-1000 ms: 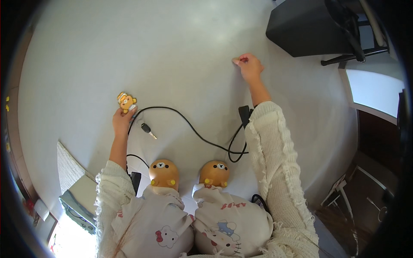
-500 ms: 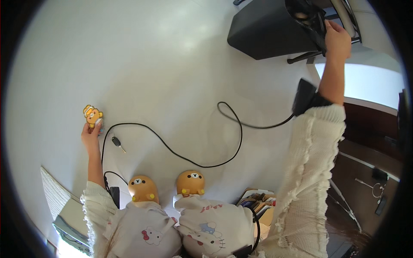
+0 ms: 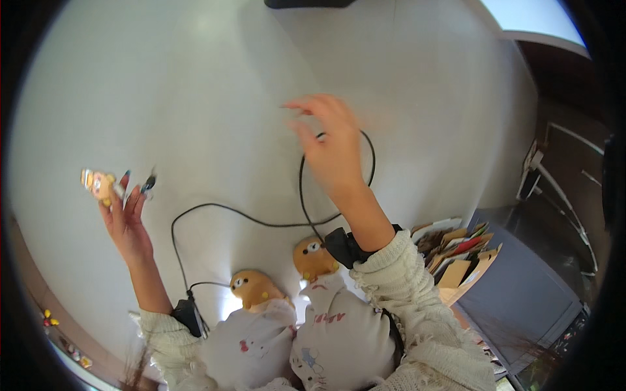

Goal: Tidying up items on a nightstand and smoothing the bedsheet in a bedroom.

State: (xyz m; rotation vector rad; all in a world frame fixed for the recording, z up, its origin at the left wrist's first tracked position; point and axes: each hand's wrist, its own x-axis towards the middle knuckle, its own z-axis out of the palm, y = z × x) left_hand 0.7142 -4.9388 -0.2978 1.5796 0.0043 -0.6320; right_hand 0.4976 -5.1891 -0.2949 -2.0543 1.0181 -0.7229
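My left hand [image 3: 128, 225] is raised on the left with a small flat yellow bear-shaped thing [image 3: 101, 186] between its fingers; the bear wears a striped hat. At the fingertips on the other side is a dark key [image 3: 150, 180], apparently held too, though blur hides the contact. My right hand [image 3: 331, 146] is in the middle, fingers curled and apart, blurred by motion, with nothing visible in it. Below it a black cable [image 3: 261, 224] loops over the pale floor. A black strapped device [image 3: 344, 247] sits on my right wrist, another [image 3: 188, 314] on my left.
Brown bear slippers [image 3: 257, 289] are on my feet. On the right, a box of papers and cardboard [image 3: 456, 254] stands beside a grey-blue cabinet [image 3: 515, 293]. The bottom of a black bin [image 3: 306, 3] shows at the far edge. Small coloured figures [image 3: 49, 319] line the lower left.
My right hand has let go of the black bag at the bin and come back to the middle. The key has gone from the floor to my left fingertips. The view has turned.
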